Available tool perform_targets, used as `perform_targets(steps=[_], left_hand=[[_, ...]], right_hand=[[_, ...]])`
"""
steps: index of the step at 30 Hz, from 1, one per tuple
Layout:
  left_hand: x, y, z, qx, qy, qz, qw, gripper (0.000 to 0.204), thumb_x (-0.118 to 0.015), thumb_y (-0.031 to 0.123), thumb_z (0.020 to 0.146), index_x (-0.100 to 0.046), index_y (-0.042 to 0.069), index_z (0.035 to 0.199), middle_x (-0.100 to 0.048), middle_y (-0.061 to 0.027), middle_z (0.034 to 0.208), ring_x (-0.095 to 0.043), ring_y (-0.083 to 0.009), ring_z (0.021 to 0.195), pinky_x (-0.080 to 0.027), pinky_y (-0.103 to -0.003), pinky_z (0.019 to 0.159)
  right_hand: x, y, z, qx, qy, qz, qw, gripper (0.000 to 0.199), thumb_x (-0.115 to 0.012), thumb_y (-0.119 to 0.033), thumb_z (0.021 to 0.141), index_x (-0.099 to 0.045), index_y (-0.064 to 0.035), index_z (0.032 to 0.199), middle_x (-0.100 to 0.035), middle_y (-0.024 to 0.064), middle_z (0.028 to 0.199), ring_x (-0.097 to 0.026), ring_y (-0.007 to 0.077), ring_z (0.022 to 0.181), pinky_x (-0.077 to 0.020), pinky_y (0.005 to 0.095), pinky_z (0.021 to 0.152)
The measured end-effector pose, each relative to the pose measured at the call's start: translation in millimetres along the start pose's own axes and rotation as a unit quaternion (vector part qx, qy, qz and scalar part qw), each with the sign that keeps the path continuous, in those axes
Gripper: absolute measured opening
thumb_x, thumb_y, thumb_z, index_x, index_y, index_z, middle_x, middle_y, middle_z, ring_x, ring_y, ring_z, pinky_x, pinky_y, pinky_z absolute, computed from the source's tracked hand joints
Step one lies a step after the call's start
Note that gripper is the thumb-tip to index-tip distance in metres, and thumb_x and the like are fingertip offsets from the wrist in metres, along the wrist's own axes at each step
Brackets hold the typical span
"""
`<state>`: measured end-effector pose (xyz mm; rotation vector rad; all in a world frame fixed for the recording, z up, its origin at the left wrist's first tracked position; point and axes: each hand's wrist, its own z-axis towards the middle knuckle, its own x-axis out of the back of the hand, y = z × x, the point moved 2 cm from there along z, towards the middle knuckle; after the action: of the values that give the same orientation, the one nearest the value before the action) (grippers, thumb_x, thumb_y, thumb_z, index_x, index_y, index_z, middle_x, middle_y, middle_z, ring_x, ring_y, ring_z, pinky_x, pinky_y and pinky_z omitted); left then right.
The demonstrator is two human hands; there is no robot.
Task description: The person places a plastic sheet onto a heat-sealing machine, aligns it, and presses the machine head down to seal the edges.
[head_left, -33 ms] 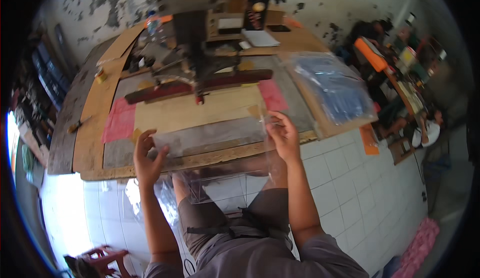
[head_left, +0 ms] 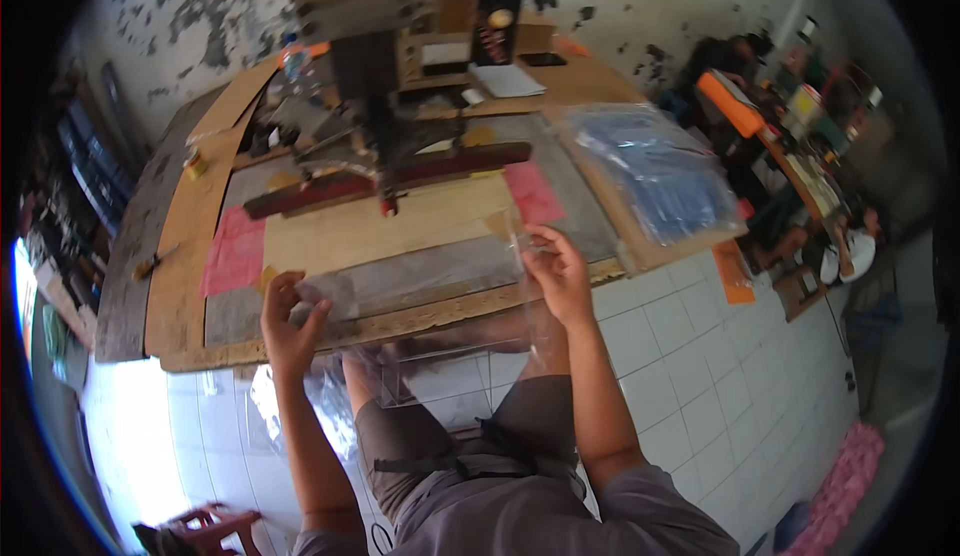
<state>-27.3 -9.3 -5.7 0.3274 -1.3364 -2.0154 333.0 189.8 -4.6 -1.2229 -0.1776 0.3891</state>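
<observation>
Head view | L hand (head_left: 290, 316) & R hand (head_left: 560, 274) both pinching clear plastic sheet (head_left: 430, 296) | wood bench (head_left: 180, 226) | white tile floor (head_left: 700, 356)

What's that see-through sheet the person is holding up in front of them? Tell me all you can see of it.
The clear plastic sheet looks thin, glossy and flexible, like film or a flat bag; which one is hard to tell. It is stretched sideways between both hands: the left hand pinches its left end, the right hand its right end. It hangs over the near edge of the worktable, its lower part dropping toward the person's lap, with faint fold lines showing. The table and floor tiles show through it.
</observation>
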Motion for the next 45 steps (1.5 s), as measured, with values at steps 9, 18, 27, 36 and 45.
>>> perform_targets(steps=[9, 18, 27, 36, 45], left_hand=[[21.5, 61.1, -95.0, 0.06, -0.285, -0.117, 0.95, 0.044, -0.091, 0.024, 0.081, -0.07, 0.0, 0.111, -0.074, -0.0133, 0.111, -0.068, -0.0255, 0.109, -0.05, -0.04, 0.101], [-27.7, 164.0, -151.5, -0.063, -0.427, -0.066, 0.899, 0.123, -0.105, 0.043, 0.059, -0.044, -0.004, 0.155, -0.045, -0.0271, 0.16, -0.044, -0.0388, 0.148, -0.034, -0.05, 0.122], [-48.6, 155.8, -183.8, -0.024, -0.223, -0.152, 0.963, 0.102, -0.092, 0.026, 0.068, -0.043, -0.004, 0.152, -0.052, -0.01, 0.114, -0.055, -0.0178, 0.091, -0.047, -0.032, 0.079], [-34.1, 162.9, -154.1, -0.236, -0.02, -0.076, 0.969, 0.066, -0.088, 0.038, 0.079, -0.059, 0.01, 0.131, -0.049, -0.0138, 0.115, -0.054, -0.0251, 0.103, -0.045, -0.034, 0.084], [1.2, 106.3, -152.9, -0.191, 0.107, -0.055, 0.974, 0.057, -0.085, 0.059, 0.079, -0.061, 0.008, 0.085, -0.058, -0.0183, 0.116, -0.054, -0.0316, 0.112, -0.045, -0.05, 0.097]], right_hand=[[32.4, -75.8, -110.4, 0.043, -0.072, 0.011, 0.996, 0.038, -0.069, 0.0, 0.101, -0.063, 0.0015, 0.138, -0.075, 0.0091, 0.118, -0.063, 0.0073, 0.082, -0.0522, 0.0241, 0.072], [-4.9, -172.8, -153.0, 0.21, -0.327, -0.142, 0.91, 0.046, -0.069, 0.011, 0.088, -0.073, -0.007, 0.13, -0.079, 0.0076, 0.112, -0.071, 0.0231, 0.088, -0.0558, 0.0352, 0.078], [-24.5, -179.6, -174.8, 0.328, -0.188, -0.18, 0.908, 0.042, -0.076, -0.006, 0.091, -0.071, -0.0133, 0.132, -0.069, 0.0021, 0.119, -0.066, 0.0216, 0.105, -0.048, 0.0367, 0.086], [-67.7, -127.2, -238.9, 0.213, -0.44, 0.005, 0.872, 0.017, -0.072, -0.024, 0.097, -0.07, -0.0071, 0.102, -0.072, 0.0079, 0.103, -0.069, 0.0277, 0.093, -0.0513, 0.0419, 0.084], [-54.5, -40.4, -220.6, -0.081, -0.275, -0.137, 0.948, 0.027, -0.067, -0.029, 0.104, -0.065, -0.0049, 0.117, -0.07, 0.0104, 0.098, -0.069, 0.0266, 0.084, -0.0537, 0.04, 0.072]])
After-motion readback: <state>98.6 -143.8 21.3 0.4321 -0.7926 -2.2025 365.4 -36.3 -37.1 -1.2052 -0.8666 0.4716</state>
